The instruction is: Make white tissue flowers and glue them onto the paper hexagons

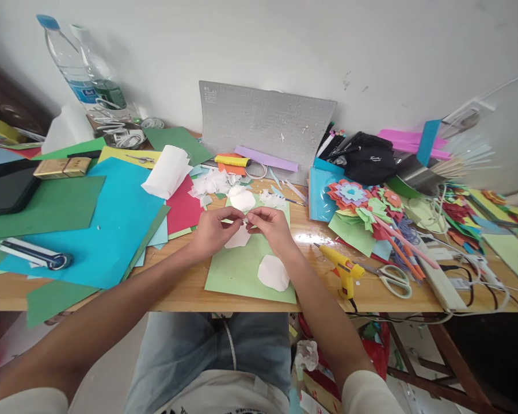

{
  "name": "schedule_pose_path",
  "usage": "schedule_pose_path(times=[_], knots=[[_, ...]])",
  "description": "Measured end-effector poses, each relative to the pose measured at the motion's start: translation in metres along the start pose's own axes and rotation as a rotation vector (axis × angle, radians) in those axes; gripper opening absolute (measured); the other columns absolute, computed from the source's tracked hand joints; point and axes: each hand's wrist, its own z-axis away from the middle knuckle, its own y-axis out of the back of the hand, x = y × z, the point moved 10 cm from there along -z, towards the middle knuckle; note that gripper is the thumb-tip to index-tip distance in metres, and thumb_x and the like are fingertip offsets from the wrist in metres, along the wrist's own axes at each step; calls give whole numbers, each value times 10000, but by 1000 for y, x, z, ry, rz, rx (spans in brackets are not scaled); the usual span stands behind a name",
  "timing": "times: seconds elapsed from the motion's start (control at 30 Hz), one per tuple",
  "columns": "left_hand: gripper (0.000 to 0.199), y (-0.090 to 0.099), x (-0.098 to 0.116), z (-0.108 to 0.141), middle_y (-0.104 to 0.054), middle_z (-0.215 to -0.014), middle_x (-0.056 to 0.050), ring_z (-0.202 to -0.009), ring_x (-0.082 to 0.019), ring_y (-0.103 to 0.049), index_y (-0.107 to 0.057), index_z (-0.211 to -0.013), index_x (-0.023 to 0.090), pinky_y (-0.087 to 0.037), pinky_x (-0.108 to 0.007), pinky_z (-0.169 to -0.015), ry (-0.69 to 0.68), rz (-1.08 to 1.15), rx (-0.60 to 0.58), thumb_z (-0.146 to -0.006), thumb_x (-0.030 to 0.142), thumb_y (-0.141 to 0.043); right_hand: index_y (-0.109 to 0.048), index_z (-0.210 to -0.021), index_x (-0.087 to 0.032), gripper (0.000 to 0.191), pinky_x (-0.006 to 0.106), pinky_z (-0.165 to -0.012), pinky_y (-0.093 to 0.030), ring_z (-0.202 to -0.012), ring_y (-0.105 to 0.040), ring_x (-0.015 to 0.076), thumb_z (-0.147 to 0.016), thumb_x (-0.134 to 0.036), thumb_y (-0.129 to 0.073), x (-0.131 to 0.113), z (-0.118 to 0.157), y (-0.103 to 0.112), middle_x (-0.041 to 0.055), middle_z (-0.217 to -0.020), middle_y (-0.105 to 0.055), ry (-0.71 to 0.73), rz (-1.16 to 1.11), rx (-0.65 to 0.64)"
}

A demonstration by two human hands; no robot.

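White paper bit (245,221), mostly hidden by fingertips, pinched between thumb and fingers of the left hand (213,231) and likewise in those of the right hand (273,229), both close together over a pale green sheet (231,277) on the wooden surface (185,294). Just below the pinch, partly covered from view, a white paper piece (238,238). Beside the right wrist, on the same sheet, a rounded white cutout (273,273); another rounded one (242,200) towards the far edge (slightly curled, by the look of it). Left of that, crumpled white scraps (209,183) and a curled white roll (166,172) next to a red sheet (185,204). Beyond, a yellow cutter (232,161) before a grey mat (263,121) propped against the wall. To the right, a yellow glue gun (343,267), nozzle pointing away, and scissors (395,280); further back, layered paper flowers (349,194)
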Motion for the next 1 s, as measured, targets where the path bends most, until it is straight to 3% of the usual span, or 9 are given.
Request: schedule_pose_path(times=[0.23, 0.4, 0.53, 0.7, 1.0], knots=[[356, -7, -18, -2, -718, -874, -66, -845, -203, -699, -665, -1066, 160, -606, -368, -771, 180, 314, -44, -856, 443, -616, -687, -743, -206, 276, 265, -610, -542, -638, -622, 131, -700, -469, -756, -1, -1, 2, 0, -684, -660, 44, 40, 18], [331, -12, -24, -3, -705, -812, -60, -805, -201, -698, -689, -856, 149, -611, -349, -736, 267, 361, -89, -783, 471, -709, -691, -760, -208, 246, 259, -615, -539, -642, -619, 129, -734, -448, -735, -5, -1, 1, -1, -700, -656, 100, 79, 16], [311, -10, -29, -3, -696, -767, -48, -782, -191, -697, -679, -815, 150, -612, -334, -715, 323, 389, -69, -765, 453, -732, -703, -783, -205, 316, 255, -606, -535, -669, -626, 134, -786, -518, -659, -5, 0, 7, 19, -757, -661, 67, 16, 59], [316, -11, -29, -3, -698, -769, -49, -787, -187, -693, -682, -815, 151, -610, -322, -708, 317, 386, -85, -763, 459, -731, -711, -796, -206, 303, 249, -592, -523, -655, -606, 133, -735, -504, -720, -4, 0, 5, 13, -738, -659, 62, 73, 44], [376, -12, -29, -2, -723, -833, -73, -827, -212, -690, -720, -892, 154, -618, -332, -684, 312, 343, -99, -738, 496, -745, -679, -748, -201, 270, 255, -587, -474, -624, -555, 131, -768, -469, -693, -12, -1, 2, 2, -703, -637, 212, 239, 18]])
